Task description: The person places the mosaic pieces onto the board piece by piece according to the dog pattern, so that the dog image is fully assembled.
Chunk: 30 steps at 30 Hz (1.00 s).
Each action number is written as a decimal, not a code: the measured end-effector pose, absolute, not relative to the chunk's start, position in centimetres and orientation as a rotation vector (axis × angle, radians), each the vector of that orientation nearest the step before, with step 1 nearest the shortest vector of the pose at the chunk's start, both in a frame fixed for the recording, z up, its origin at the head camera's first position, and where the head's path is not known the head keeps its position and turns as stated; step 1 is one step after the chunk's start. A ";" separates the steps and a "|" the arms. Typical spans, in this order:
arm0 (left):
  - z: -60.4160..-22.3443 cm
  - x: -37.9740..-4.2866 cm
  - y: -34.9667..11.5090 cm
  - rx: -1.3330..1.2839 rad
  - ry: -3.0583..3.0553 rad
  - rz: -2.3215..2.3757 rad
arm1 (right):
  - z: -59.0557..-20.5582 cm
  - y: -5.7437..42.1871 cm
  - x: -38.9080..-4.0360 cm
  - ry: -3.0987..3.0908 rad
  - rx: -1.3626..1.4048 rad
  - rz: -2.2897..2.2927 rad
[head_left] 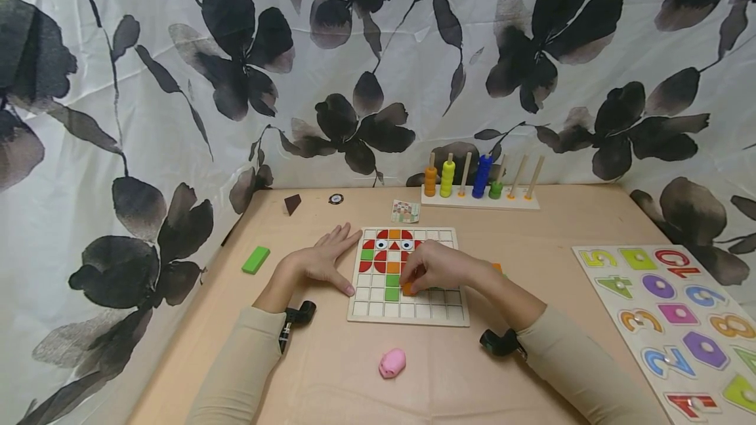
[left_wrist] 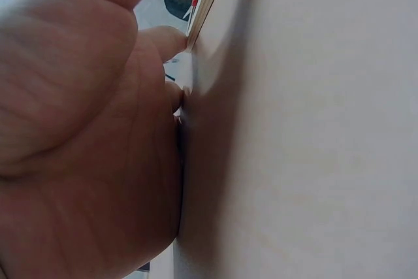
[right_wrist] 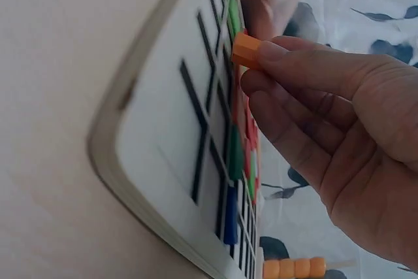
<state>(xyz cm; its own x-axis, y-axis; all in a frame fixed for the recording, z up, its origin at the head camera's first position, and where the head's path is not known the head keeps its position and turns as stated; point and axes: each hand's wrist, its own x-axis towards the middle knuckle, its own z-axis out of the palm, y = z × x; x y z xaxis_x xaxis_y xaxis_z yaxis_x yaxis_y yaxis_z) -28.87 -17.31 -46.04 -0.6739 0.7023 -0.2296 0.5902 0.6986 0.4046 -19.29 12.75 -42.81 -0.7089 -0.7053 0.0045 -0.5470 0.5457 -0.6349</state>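
A white grid board [head_left: 366,311] lies on the table with red, green and orange pieces in its squares and two eye pieces near the top. My right hand [head_left: 437,266] is over its right half. In the right wrist view, thumb and fingertips pinch a small orange block [right_wrist: 246,50] close over the board. Green squares [head_left: 392,286] form a short column just left of it in the head view. A blue piece [right_wrist: 230,217] shows on the grid. My left hand [head_left: 321,262] rests at the board's left edge, fingers spread, thumb at the rim.
A peg stand [head_left: 480,202] with coloured beads and a picture card [head_left: 405,211] are behind the board. A number puzzle [head_left: 672,333] lies right. A green block [head_left: 256,260] is left, a pink lump [head_left: 392,363] in front, a dark triangular piece [head_left: 292,204] at the back.
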 end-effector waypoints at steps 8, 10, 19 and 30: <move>-46.0 -28.9 -17.4 1.025 2.538 0.437 | -42.9 12.2 -19.3 2.512 -1.054 -0.881; -46.0 -28.9 -17.4 1.018 2.537 0.437 | -42.9 12.2 -19.3 2.495 -1.060 -0.892; -46.0 -28.9 -17.4 1.004 2.540 0.433 | -43.3 12.0 -19.0 2.466 -1.088 -0.918; -45.8 -28.7 -17.3 1.027 2.542 0.420 | -43.4 11.7 -18.6 2.582 -1.125 -0.729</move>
